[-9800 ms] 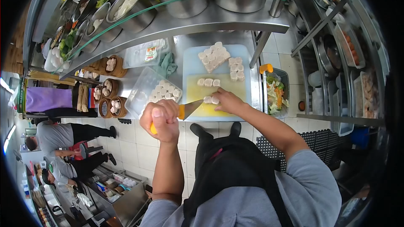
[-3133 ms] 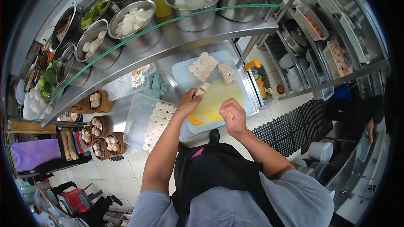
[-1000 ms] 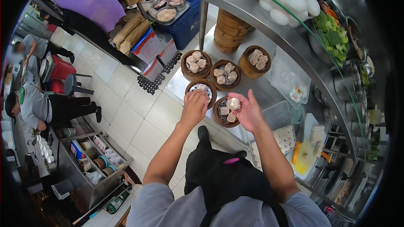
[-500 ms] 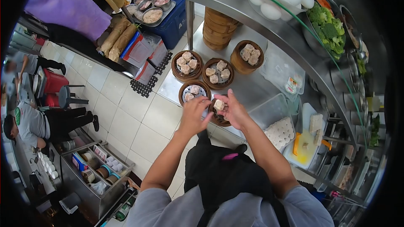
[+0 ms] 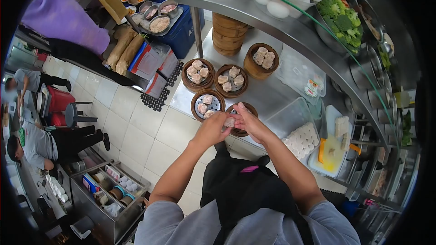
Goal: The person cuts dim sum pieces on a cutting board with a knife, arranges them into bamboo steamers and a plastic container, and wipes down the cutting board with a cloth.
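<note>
My left hand [image 5: 212,128] and my right hand [image 5: 251,124] meet over the near edge of the steel counter, both on one pale dumpling [image 5: 230,122] between their fingers. Just behind them is a round bamboo steamer [image 5: 254,110], its inside mostly hidden by my right hand. Left of it, another steamer [image 5: 194,109] holds three visible dumplings [image 5: 202,108]. Farther back stand a steamer [image 5: 185,75] of several dumplings, one [image 5: 245,84] beside it with several more, and a taller one [image 5: 252,69] to the right, also filled.
A clear tub [image 5: 290,111] of pale round pieces and a cutting board [image 5: 313,161] with an orange-handled knife [image 5: 321,150] lie to the right. Stacked steamers [image 5: 227,36] stand behind. A steel shelf [image 5: 254,7] arches overhead. Two people [image 5: 34,140] [image 5: 28,81] are at the far left.
My left hand has moved right from beside the near-left steamer to the dumpling in my right hand, so both hands now touch it. The dumpling has dropped slightly lower in view.
</note>
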